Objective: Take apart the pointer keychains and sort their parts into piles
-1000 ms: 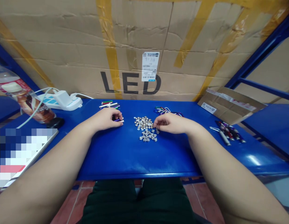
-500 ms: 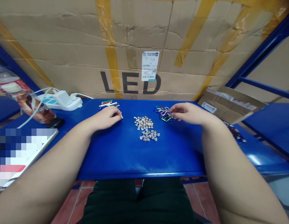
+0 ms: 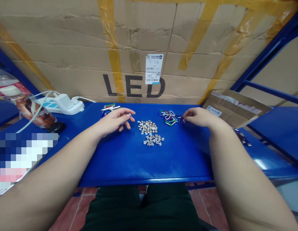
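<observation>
My left hand hovers left of the silvery discs, fingers curved and partly spread. A small silvery piece shows at its thumb and forefinger; its kind is unclear. Behind that hand lie several slim metallic tubes, partly covered by it. My right hand pinches a dark and red carabiner at the right edge of a heap of coloured carabiners. Between the hands sits a pile of round silvery discs, like button cells. Just in front of it is a second pile of small silvery metal parts.
Everything rests on a blue table against a large cardboard box. At left stand a drink bottle and a white power strip with cords. A smaller carton and dark shiny items lie at right.
My left hand has shifted right toward the disc pile, and its fingers have spread more. My right hand has drawn slightly right, pulling a carabiner to the edge of the heap.
</observation>
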{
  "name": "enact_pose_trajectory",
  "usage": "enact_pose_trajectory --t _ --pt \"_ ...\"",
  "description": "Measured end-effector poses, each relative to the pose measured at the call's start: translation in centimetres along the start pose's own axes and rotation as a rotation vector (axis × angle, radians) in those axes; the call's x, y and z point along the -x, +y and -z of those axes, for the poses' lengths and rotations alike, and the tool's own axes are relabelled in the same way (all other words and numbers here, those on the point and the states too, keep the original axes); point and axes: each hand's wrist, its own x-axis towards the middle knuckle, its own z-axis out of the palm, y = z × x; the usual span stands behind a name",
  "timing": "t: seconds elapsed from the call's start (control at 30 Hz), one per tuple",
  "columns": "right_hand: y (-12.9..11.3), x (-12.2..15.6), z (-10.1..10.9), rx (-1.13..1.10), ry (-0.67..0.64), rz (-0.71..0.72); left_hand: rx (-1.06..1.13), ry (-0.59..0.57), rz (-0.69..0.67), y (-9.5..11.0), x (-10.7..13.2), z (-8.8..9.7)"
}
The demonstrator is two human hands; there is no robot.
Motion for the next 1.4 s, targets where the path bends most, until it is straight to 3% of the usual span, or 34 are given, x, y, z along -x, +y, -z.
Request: enact_pose_trajectory --t 0.1,0.2,0.27,0.37,0.53,0.73,0.83,1.4 --pt "-2.3 0.8 -1.0 -0.109 -0.09 0.251 0.005 -0.089 -0.019 -0.2 0.2 -1.0" --pt "-4.6 1.8 -2.2 -0.222 -0.322 0.454 -0.008 -0.202 -0.068 -0.4 0.5 -1.9" --pt "-5.6 2.3 -2.8 -0.259 -0.461 0.491 -0.029 -0.251 -0.098 -0.5 0.8 -2.2" --pt "-6.3 2.7 -3.2 -0.29 -0.545 0.487 -0.083 -0.271 -0.145 -0.5 1.0 -2.4" --pt "-6.6 2.7 -3.6 -0.303 -0.526 0.524 -0.229 -0.259 -0.288 -0.3 1.0 -2.3" --pt "-7.0 2.1 -4.8 -0.184 -0.262 0.677 -0.344 -0.216 -0.301 -0.8 0.7 -2.0" --pt "-6.9 1.8 -5.2 -0.095 -0.198 0.716 -0.359 -0.224 -0.296 -1.0 0.7 -2.0" --pt "-7.1 1.7 -5.5 -0.091 -0.263 0.73 -0.422 -0.21 -0.309 -1.0 0.7 -2.1"
